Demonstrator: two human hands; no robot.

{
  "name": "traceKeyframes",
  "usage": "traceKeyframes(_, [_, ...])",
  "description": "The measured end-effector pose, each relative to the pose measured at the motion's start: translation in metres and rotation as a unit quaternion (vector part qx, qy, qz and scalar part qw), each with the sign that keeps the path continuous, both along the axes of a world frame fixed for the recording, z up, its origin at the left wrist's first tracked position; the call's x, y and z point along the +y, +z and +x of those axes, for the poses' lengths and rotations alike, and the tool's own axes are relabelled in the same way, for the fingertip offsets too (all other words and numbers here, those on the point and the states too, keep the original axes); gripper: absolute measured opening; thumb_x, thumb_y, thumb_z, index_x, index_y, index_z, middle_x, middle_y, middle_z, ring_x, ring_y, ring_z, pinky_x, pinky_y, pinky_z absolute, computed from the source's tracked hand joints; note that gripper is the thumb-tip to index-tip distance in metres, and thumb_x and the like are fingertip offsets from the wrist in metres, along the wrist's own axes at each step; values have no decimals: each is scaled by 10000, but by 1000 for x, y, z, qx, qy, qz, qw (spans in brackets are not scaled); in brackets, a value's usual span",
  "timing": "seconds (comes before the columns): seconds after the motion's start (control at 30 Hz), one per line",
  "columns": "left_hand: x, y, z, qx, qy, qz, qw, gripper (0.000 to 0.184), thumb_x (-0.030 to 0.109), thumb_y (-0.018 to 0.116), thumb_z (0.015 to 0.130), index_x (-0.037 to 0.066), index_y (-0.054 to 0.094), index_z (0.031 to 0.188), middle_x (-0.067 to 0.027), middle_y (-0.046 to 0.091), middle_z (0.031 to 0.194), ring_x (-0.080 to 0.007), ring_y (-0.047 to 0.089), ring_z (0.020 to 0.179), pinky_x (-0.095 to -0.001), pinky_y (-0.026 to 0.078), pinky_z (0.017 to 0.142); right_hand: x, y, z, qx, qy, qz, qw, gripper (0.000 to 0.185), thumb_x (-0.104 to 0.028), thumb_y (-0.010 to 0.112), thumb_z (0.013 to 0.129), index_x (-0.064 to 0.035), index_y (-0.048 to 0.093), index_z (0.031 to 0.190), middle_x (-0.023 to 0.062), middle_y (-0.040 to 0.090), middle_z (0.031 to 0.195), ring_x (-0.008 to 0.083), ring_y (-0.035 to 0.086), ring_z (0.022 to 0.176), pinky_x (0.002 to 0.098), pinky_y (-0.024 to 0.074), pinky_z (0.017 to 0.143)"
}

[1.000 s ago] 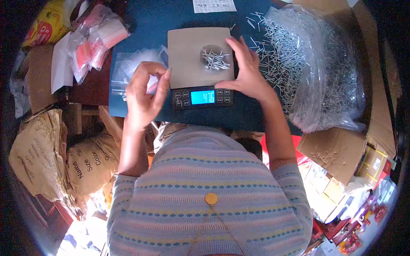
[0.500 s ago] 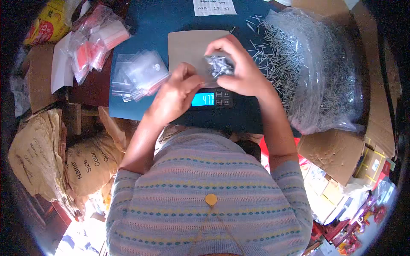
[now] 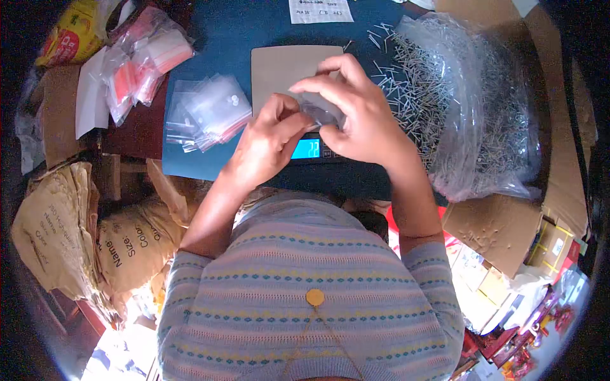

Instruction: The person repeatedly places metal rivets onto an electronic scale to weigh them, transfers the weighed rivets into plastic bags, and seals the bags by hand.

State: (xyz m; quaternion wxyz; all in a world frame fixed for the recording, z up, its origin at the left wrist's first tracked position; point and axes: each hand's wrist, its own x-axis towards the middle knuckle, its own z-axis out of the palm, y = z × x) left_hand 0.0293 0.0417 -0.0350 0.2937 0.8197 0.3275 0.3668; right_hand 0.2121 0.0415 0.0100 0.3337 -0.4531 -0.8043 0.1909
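Note:
Above the front of the scale [image 3: 270, 66], my left hand [image 3: 270, 136] is closed in a pinch; what its fingertips hold is too small and hidden to name. Curved fingers of my right hand [image 3: 362, 114] close round a small clear dish [image 3: 321, 111], tilted and partly hidden between the hands. The screws inside cannot be made out clearly. Part of the lit display [image 3: 305, 149] shows below my hands. Clear zip bags [image 3: 216, 111] lie left of the scale, and loose screws [image 3: 413, 95] spread to its right.
A large plastic bag of screws [image 3: 492, 114] lies at the right, beside cardboard [image 3: 492, 232]. Packs of red-edged bags [image 3: 143, 60] are at the upper left. A paper note [image 3: 321, 11] lies behind the scale on the dark table [image 3: 222, 38].
My left hand has moved right, over the scale's front. My right hand has closed round the dish of screws, lifted it off the plate and tilted it. The display number has dropped.

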Motion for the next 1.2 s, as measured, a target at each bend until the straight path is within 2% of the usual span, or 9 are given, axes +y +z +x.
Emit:
traceKeyframes(0.3, [5, 11, -11, -12, 68, 41, 997, 124, -26, 664, 755, 19, 617, 861, -129, 552, 965, -264, 580, 865, -316, 484, 689, 15, -27, 24, 131, -81, 56, 986, 536, -65, 664, 588, -86, 541, 1110, 137, 507, 1068, 303, 519, 1038, 364, 436, 864])
traceKeyframes(0.33, [5, 13, -12, -21, 87, 58, 994, 125, -31, 653, 764, 19, 610, 870, -127, 559, 982, -266, 587, 896, -316, 491, 681, 16, -55, 31, 179, -107, -31, 978, 644, -161, 749, 647, -59, 448, 1208, 129, 522, 1070, 273, 503, 1057, 361, 394, 923])
traceKeyframes(0.43, [4, 5, -19, -152, 84, -75, 982, 94, -33, 623, 806, 11, 597, 885, -151, 570, 1055, -284, 551, 1067, -309, 506, 767, 5, -79, 34, -13, -133, -43, 990, 703, -250, 786, 656, -49, 431, 1229, 137, 521, 1155, 292, 498, 1090, 375, 375, 945])
traceKeyframes(0.57, [0, 13, -24, -222, 5, -154, 963, 51, -26, 576, 858, -14, 566, 907, -204, 528, 1182, -254, 571, 1064, -297, 509, 818, 3, -55, 21, 93, -49, 44, 994, 559, -314, 769, 676, -100, 536, 1137, 129, 540, 1162, 310, 507, 1097, 386, 332, 945])
traceKeyframes(0.6, [-2, 17, -24, -215, -1, -160, 963, 50, -23, 576, 859, -13, 565, 907, -205, 521, 1193, -247, 577, 1054, -291, 510, 810, -1, -40, 18, 84, -26, 34, 996, 343, -243, 729, 729, -102, 594, 1011, 80, 603, 1029, 277, 549, 1021, 381, 344, 908])
traceKeyframes(0.8, [-13, 19, -24, -260, -66, -211, 940, 123, -24, 603, 839, -3, 562, 953, -185, 495, 1236, -216, 606, 996, -280, 516, 796, -19, -7, 6, 43, 5, 88, 995, 136, -123, 710, 733, -88, 591, 791, 12, 618, 768, 188, 585, 742, 352, 378, 772])
traceKeyframes(0.9, [-23, 30, -12, -273, -51, -262, 924, 219, -40, 619, 807, 11, 565, 1013, -163, 524, 1200, -200, 613, 972, -297, 515, 806, -25, -8, 4, 13, -9, 104, 994, 110, -184, 679, 757, -135, 580, 763, -11, 584, 732, 190, 559, 727, 374, 360, 760])
traceKeyframes(1.03, [-13, 26, -14, -107, -33, -170, 979, 164, -24, 662, 759, 3, 617, 915, -93, 625, 956, -169, 627, 855, -272, 508, 747, -32, -5, 1, 13, -12, 114, 993, 135, -218, 680, 760, -132, 579, 742, -12, 576, 698, 188, 554, 684, 373, 364, 741])
traceKeyframes(1.2, [-17, 39, -9, -143, -34, -251, 957, 74, -41, 664, 775, -9, 647, 839, -91, 643, 891, -159, 626, 841, -279, 509, 742, -35, -7, -2, 48, -11, 123, 991, 186, -240, 700, 740, -119, 563, 704, 2, 556, 682, 191, 545, 675, 374, 368, 735])
